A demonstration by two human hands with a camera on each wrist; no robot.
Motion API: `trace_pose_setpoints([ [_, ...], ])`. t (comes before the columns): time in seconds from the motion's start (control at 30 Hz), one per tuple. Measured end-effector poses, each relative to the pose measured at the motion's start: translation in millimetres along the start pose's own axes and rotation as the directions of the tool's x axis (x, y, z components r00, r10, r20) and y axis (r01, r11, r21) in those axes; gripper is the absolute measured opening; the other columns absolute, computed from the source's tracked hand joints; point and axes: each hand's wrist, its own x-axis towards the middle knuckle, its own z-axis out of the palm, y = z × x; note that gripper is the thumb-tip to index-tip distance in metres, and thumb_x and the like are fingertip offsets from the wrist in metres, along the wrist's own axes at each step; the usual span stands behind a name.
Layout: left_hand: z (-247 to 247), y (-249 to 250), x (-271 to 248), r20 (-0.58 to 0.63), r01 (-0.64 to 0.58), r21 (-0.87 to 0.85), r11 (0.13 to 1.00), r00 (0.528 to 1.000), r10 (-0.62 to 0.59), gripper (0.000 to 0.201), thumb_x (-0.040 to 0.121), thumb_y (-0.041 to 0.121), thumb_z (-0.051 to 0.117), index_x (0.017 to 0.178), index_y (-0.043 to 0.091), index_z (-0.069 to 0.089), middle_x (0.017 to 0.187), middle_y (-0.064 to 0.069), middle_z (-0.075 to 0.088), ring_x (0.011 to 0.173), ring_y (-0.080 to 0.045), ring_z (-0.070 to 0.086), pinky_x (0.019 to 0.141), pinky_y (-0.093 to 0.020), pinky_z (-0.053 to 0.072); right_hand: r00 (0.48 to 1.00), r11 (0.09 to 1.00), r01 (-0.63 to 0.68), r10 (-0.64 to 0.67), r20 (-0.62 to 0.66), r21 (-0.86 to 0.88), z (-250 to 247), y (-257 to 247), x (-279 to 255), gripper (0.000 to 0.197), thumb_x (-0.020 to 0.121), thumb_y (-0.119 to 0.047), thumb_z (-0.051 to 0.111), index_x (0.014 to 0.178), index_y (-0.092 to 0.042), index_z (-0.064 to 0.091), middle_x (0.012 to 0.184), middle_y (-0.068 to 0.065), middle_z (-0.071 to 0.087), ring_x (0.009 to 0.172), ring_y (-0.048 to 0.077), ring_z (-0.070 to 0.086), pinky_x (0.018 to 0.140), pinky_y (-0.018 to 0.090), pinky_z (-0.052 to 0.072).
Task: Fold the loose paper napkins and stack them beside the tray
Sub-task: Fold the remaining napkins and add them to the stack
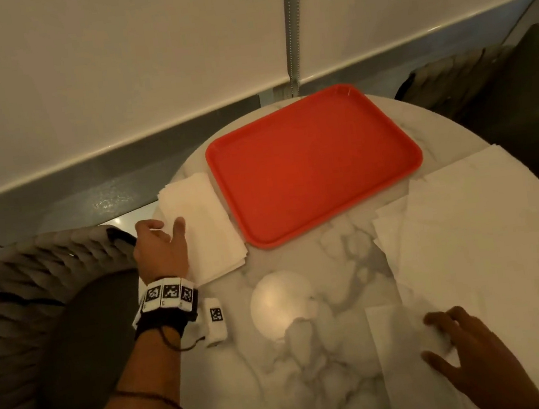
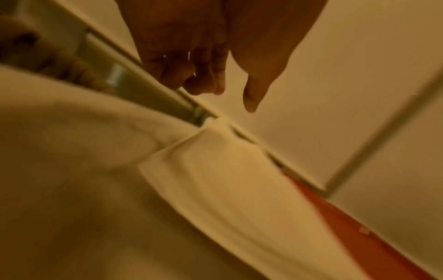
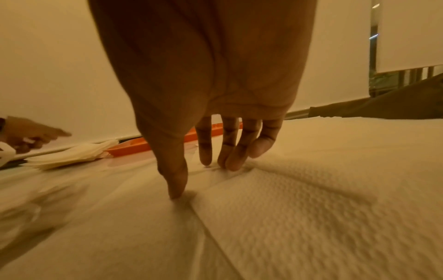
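Nearest the head camera, the right hand [image 1: 465, 346] rests with spread fingers on a loose paper napkin [image 1: 412, 356] at the near right of the round marble table [image 1: 313, 352]; in the right wrist view its thumb and fingertips [image 3: 230, 163] press down on the embossed sheet, straight rather than curled, gripping nothing. More unfolded napkins [image 1: 488, 228] overlap one another along the table's right side, reaching up to the near right corner of the red tray [image 1: 313, 161], which lies flat toward the far edge. Just beside the tray's left rim sits a stack of folded napkins [image 1: 203, 226]. The left hand [image 1: 161, 244] is at the stack's left edge, loosely curled and holding nothing; the left wrist view shows the fingers hanging just above the paper. A wristband with black-and-white markers [image 1: 167, 295] circles the left wrist.
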Motion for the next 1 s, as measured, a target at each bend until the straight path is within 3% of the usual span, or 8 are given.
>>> trace_pose_setpoints([
  [0.07,-6,17,-47,0.0,-0.228,-0.006,0.974,0.974,0.228,0.02,0.091,0.031,0.065,0.1,0.018,0.054,0.08,-0.008,0.06,0.073,-0.023,0.058,0.071,-0.035,0.047,1.0,1.0,0.025,-0.025,-0.009,-0.009,-1,-4,-2,0.047,0.076,-0.045,0.075,0.117,-0.034,0.053,0.105,-0.014,0.046,0.086,0.009,0.053,0.074,0.028,0.05],
  [0.17,9,20,-144,0.328,-0.493,0.004,0.87,0.823,0.464,0.012,0.088,0.027,0.065,0.098,0.023,0.058,0.08,0.004,0.058,0.073,-0.015,0.056,0.068,-0.029,0.044,0.999,0.999,0.049,-0.049,0.022,0.003,-1,-4,0,0.042,0.086,-0.053,0.06,0.122,-0.037,0.044,0.113,-0.015,0.042,0.097,0.006,0.047,0.084,0.023,0.045],
  [0.23,33,9,-203,0.572,-0.576,0.037,0.817,0.683,0.455,0.025,0.087,0.041,0.061,0.108,0.029,0.058,0.099,0.01,0.057,0.093,-0.011,0.056,0.079,-0.033,0.051,0.997,0.996,0.078,-0.078,0.0,0.038,-1,0,1,0.044,0.086,-0.052,0.061,0.123,-0.033,0.048,0.113,-0.012,0.044,0.098,0.009,0.049,0.083,0.025,0.046],
  [0.3,57,5,-251,0.682,-0.595,0.121,0.794,0.631,0.37,0.042,0.088,0.054,0.056,0.123,0.032,0.052,0.118,0.012,0.052,0.11,-0.01,0.051,0.09,-0.03,0.05,0.993,0.991,0.113,-0.112,-0.029,0.066,1,6,1,0.045,0.085,-0.051,0.063,0.122,-0.029,0.052,0.111,-0.009,0.048,0.097,0.012,0.051,0.082,0.027,0.048],
  [0.5,99,25,-330,0.621,-0.347,0.172,0.922,0.764,0.172,0.079,0.091,0.04,0.064,0.152,0.017,0.02,0.137,-0.001,0.041,0.119,-0.018,0.054,0.097,-0.031,0.05,0.972,0.939,0.234,-0.224,-0.067,0.251,9,17,1,0.041,0.089,-0.038,0.063,0.126,-0.022,0.052,0.114,-0.007,0.046,0.096,0.011,0.053,0.083,0.022,0.049],
  [0.63,107,38,-334,0.527,-0.006,0.074,0.997,0.849,-0.034,0.065,0.081,0.013,0.076,0.134,0.011,0.038,0.099,-0.006,0.062,0.084,-0.018,0.062,0.082,-0.028,0.051,0.958,0.898,0.282,-0.284,-0.044,0.336,9,25,5,0.042,0.092,-0.026,0.061,0.132,-0.017,0.052,0.12,0.0,0.045,0.104,0.016,0.055,0.093,0.029,0.049],
  [0.73,97,52,-331,0.513,0.101,0.095,0.99,0.848,-0.136,0.044,0.079,0.013,0.077,0.112,0.016,0.048,0.08,0.007,0.06,0.075,-0.013,0.06,0.063,-0.014,0.042,0.951,0.877,0.291,-0.31,-0.012,0.382,6,31,7,0.043,0.092,-0.025,0.06,0.134,-0.018,0.051,0.12,-0.001,0.044,0.105,0.016,0.054,0.094,0.034,0.049],
  [1.0,24,102,-343,0.575,0.363,-0.373,0.854,0.813,-0.094,0.028,0.082,-0.003,0.068,0.105,0.013,0.064,0.087,-0.009,0.072,0.082,-0.025,0.068,0.074,-0.038,0.056,0.964,0.71,0.179,-0.265,0.023,0.682,-31,29,1,0.072,0.078,-0.055,0.072,0.14,-0.037,0.04,0.124,-0.013,0.044,0.108,0.004,0.052,0.093,0.024,0.048],
])
